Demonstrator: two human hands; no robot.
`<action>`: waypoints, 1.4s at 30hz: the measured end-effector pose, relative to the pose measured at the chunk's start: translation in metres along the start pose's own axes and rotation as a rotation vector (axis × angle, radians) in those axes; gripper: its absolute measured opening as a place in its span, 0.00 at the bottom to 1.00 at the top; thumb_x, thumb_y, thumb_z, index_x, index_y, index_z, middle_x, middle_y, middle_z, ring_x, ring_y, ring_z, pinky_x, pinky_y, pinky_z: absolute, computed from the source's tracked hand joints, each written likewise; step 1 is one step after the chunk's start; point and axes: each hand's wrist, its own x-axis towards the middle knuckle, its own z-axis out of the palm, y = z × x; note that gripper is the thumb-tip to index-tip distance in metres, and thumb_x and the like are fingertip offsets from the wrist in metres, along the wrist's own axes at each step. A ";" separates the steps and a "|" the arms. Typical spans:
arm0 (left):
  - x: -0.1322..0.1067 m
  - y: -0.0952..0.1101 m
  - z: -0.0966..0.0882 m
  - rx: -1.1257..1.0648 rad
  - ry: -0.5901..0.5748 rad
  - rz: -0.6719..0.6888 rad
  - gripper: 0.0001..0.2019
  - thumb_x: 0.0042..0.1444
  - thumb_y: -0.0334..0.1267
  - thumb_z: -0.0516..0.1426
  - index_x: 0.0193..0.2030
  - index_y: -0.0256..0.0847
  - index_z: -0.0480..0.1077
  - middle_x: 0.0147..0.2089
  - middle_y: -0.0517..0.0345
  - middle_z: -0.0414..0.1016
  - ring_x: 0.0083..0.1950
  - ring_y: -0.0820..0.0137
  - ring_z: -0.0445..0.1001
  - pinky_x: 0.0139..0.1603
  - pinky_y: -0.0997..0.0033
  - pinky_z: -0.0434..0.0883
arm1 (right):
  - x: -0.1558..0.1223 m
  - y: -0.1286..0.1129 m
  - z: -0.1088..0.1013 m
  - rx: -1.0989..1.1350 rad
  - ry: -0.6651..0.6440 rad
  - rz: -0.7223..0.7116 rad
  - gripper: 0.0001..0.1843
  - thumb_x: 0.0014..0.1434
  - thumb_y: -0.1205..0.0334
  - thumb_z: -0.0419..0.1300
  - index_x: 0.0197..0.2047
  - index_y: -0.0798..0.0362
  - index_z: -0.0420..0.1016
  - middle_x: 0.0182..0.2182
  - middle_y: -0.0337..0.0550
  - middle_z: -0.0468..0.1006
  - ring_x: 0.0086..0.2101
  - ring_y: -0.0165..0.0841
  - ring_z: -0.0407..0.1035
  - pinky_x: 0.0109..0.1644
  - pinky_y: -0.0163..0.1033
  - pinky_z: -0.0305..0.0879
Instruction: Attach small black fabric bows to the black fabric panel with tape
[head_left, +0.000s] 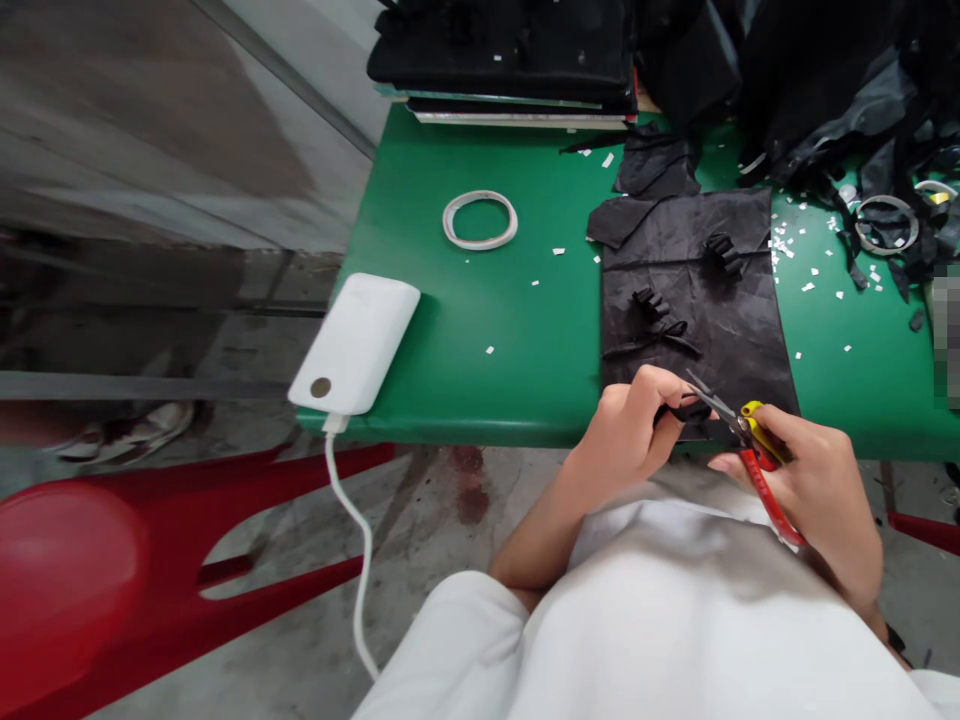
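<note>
At the table's front edge, my left hand (628,425) pinches a small strip of black fabric (691,408) between thumb and fingers. My right hand (817,480) is closed round a pair of scissors (766,495) with red and yellow handles. Their blades point up and left and reach the fabric strip by my left fingertips. Just beyond both hands lies a flat, creased black cloth (690,290). Two small gathered black pieces rest on it, one in the middle (651,303) and one farther right (723,256), beside a thin knotted strip (660,340).
On the green table (450,340) lie a white power bank (356,340) with a cable (364,560), a tape roll (480,242) and scattered white paper bits. A black fabric stack (502,45) and a heap of black scraps (817,90) stand behind. A red chair (67,580) is at left.
</note>
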 end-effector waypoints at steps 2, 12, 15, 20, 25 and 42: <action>0.000 0.001 0.000 0.010 -0.009 -0.009 0.09 0.60 0.28 0.53 0.43 0.46 0.59 0.36 0.63 0.79 0.34 0.77 0.80 0.32 0.81 0.72 | 0.000 0.000 0.000 0.013 0.004 0.017 0.31 0.57 0.31 0.59 0.22 0.50 0.59 0.15 0.32 0.56 0.18 0.25 0.47 0.21 0.33 0.48; -0.004 0.002 0.002 -0.170 -0.139 -0.249 0.06 0.66 0.32 0.50 0.42 0.46 0.54 0.37 0.61 0.82 0.36 0.76 0.81 0.38 0.77 0.72 | -0.001 0.011 0.002 0.046 0.056 0.081 0.31 0.56 0.34 0.61 0.21 0.51 0.59 0.15 0.32 0.55 0.20 0.25 0.45 0.22 0.33 0.48; 0.000 0.005 0.003 -0.163 -0.114 -0.348 0.06 0.65 0.34 0.52 0.42 0.46 0.55 0.36 0.61 0.82 0.36 0.74 0.82 0.37 0.76 0.72 | -0.001 0.017 -0.002 0.025 0.137 0.182 0.29 0.56 0.37 0.63 0.21 0.51 0.59 0.17 0.32 0.55 0.22 0.26 0.46 0.24 0.34 0.50; 0.010 0.009 0.003 -0.116 -0.135 -0.541 0.08 0.64 0.37 0.55 0.42 0.45 0.56 0.29 0.67 0.78 0.31 0.74 0.80 0.34 0.77 0.68 | 0.006 0.039 -0.014 -0.091 0.315 0.422 0.26 0.56 0.37 0.63 0.23 0.49 0.61 0.19 0.33 0.55 0.24 0.29 0.46 0.27 0.38 0.50; 0.011 0.001 0.007 0.003 -0.226 -0.657 0.11 0.63 0.42 0.57 0.47 0.44 0.60 0.34 0.62 0.78 0.37 0.69 0.80 0.34 0.74 0.67 | 0.029 0.072 -0.021 -0.215 0.333 0.513 0.20 0.59 0.44 0.60 0.28 0.48 0.61 0.22 0.41 0.64 0.25 0.34 0.53 0.34 0.43 0.49; 0.012 -0.010 0.004 -0.110 -0.263 -0.679 0.04 0.62 0.33 0.52 0.37 0.43 0.58 0.30 0.64 0.70 0.29 0.75 0.75 0.32 0.77 0.70 | 0.105 0.132 -0.003 -0.347 0.416 0.209 0.18 0.59 0.55 0.59 0.48 0.57 0.74 0.46 0.63 0.74 0.50 0.53 0.66 0.55 0.58 0.62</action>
